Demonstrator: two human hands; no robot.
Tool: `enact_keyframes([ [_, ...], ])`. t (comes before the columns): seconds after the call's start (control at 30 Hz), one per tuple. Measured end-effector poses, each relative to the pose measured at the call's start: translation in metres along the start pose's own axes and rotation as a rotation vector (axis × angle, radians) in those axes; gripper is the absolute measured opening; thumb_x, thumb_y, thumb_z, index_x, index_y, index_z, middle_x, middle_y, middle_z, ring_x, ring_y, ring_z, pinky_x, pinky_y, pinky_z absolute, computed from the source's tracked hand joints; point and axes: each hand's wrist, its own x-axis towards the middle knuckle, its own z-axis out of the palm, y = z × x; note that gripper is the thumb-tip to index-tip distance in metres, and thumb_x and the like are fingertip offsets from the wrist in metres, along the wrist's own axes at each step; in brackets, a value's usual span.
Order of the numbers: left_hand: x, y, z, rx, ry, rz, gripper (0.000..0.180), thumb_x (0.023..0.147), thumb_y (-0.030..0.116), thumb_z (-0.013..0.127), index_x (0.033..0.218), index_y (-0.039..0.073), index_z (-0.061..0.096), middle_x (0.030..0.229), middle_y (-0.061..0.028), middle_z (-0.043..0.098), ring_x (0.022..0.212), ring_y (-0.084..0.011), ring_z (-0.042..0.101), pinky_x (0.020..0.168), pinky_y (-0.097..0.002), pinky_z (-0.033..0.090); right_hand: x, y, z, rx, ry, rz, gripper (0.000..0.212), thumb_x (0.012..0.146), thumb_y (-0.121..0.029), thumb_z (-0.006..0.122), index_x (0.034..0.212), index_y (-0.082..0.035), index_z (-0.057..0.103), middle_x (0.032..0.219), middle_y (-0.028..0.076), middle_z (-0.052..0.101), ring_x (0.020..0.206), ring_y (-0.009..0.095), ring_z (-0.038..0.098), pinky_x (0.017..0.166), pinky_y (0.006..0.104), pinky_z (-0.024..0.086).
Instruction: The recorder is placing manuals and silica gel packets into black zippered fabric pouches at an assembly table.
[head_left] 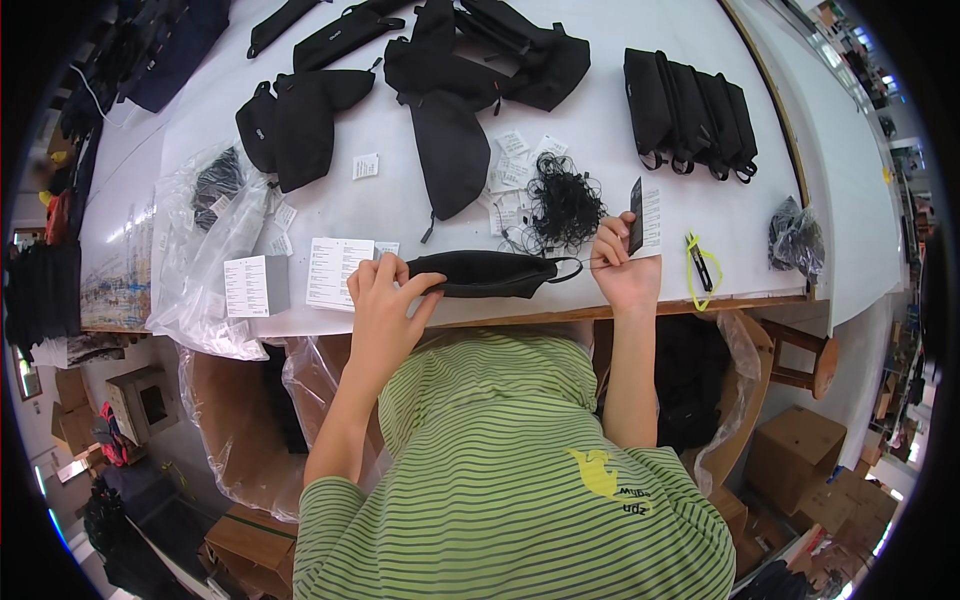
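A slim black pouch (490, 275) with a loop at its right end lies along the front edge of the table. My left hand (388, 293) grips the pouch by its left end, thumb and fingers closed on its edge. Raised just beyond the pouch's right end, my right hand (622, 262) pinches a printed card tag (648, 222), white on one face and dark on the other. Behind the pouch sits a tangle of thin black cords (566, 203). Two stacks of white printed cards (340, 272) stand beside my left hand.
Several black pouches (450, 150) lie across the far table, and more stand in a row (690, 115) at right. Yellow-corded snips (703, 268) lie right of my hand. Clear plastic bags (215, 250) cover the left side. Lined cartons (250, 420) stand below the table edge.
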Motion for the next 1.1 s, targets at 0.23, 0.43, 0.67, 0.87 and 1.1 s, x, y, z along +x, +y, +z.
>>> enact_keyframes([
  [0.23,0.0,0.002,-0.001,-0.002,-0.01,-0.001,0.016,0.078,0.016,0.071,0.095,0.019,0.07,0.085,-0.0041,0.041,0.085,-0.0231,0.041,0.082,-0.0372,0.029,0.002,0.005,0.002,-0.086,0.079,-0.087,0.024,0.092,-0.024,0.048,0.091,-0.002,0.059,0.073,0.003,0.042,0.061,0.013,0.035,0.054,0.0257,0.029],
  [0.43,-0.001,0.007,0.001,0.051,0.011,0.007,0.018,0.076,0.017,0.074,0.094,0.016,0.071,0.092,-0.0041,0.048,0.096,-0.0249,0.044,0.088,-0.0391,0.03,0.005,0.011,0.016,-0.286,0.235,-0.213,0.027,0.096,-0.032,0.052,0.095,-0.007,0.061,0.075,0.002,0.048,0.066,0.013,0.042,0.058,0.0275,0.033],
  [0.67,-0.004,0.008,0.012,-0.003,0.012,0.074,0.02,0.075,0.015,0.074,0.094,0.015,0.069,0.117,-0.0045,0.055,0.115,-0.0282,0.044,0.097,-0.0418,0.029,0.003,0.056,0.029,-1.363,-0.01,-0.541,0.006,0.084,-0.015,0.071,0.085,-0.009,0.073,0.076,-0.003,0.051,0.076,0.014,0.047,0.067,0.0271,0.036],
  [0.87,-0.005,0.009,0.015,-0.092,0.033,0.062,0.03,0.074,0.014,0.075,0.102,0.009,0.063,0.125,-0.0055,0.055,0.119,-0.0296,0.044,0.098,-0.043,0.03,0.004,0.097,0.038,-2.571,-0.636,-0.703,0.013,0.07,-0.027,0.077,0.079,-0.017,0.077,0.071,0.002,0.045,0.074,0.02,0.044,0.067,0.0319,0.035],
  [1.1,-0.006,0.011,0.035,-0.323,0.038,0.232,0.044,0.072,0.003,0.071,0.113,0.005,0.053,0.11,-0.007,0.061,0.1,-0.026,0.057,0.086,-0.0374,0.041,0.001,0.095,0.037,-2.578,-0.673,-0.466,0.024,0.076,-0.026,0.074,0.097,-0.014,0.073,0.083,0.004,0.048,0.082,0.02,0.044,0.071,0.0311,0.037],
])
